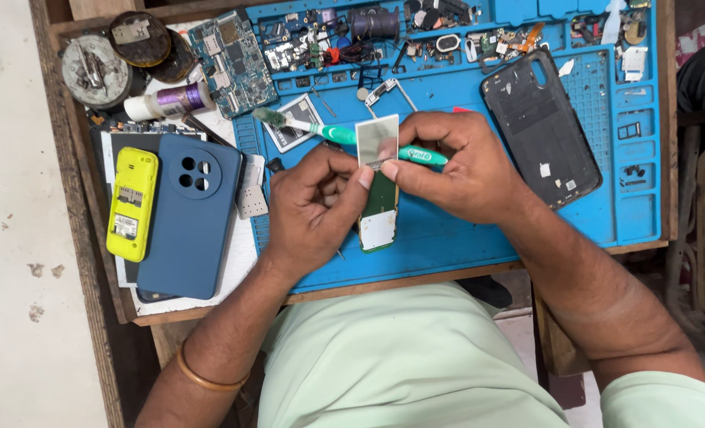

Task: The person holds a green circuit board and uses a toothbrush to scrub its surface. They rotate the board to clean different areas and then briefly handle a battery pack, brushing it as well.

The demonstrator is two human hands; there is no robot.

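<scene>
Biggest risk first: you're working over the blue repair mat (447, 238), whose top trays are packed with loose parts, so if the small phone circuit board (379, 210) slips it likely lands among that clutter or rolls off the near edge onto your lap. Cause would be the split grip: your right hand (459, 162) is doing two jobs, with the green toothbrush (333, 132) tucked under the fingers while thumb and forefinger pinch the silvery display panel (377, 141) at the board's top end. That panel looks lifted off the green board and joined only at its lower edge; I can't see the joint, but I'd judge any twist or pull there could tear it. The brush bristles point left, near the loose screen part (299, 123) on the mat, so a wrist turn could sweep it. Your left hand (317, 210) is curled nearly closed, thumb and forefinger tip pressed on the left edge of the board and panel; the other fingers are folded in and hold nothing I can see. The board itself stands upright between both hands, just above the mat's centre, lower end free. The black phone back cover (541, 127) lies right of your right hand, the dark blue phone case (188, 214) and yellow keypad phone (132, 204) well left, off the mat. Smudging the panel face with fingertips is the minor risk.
</scene>
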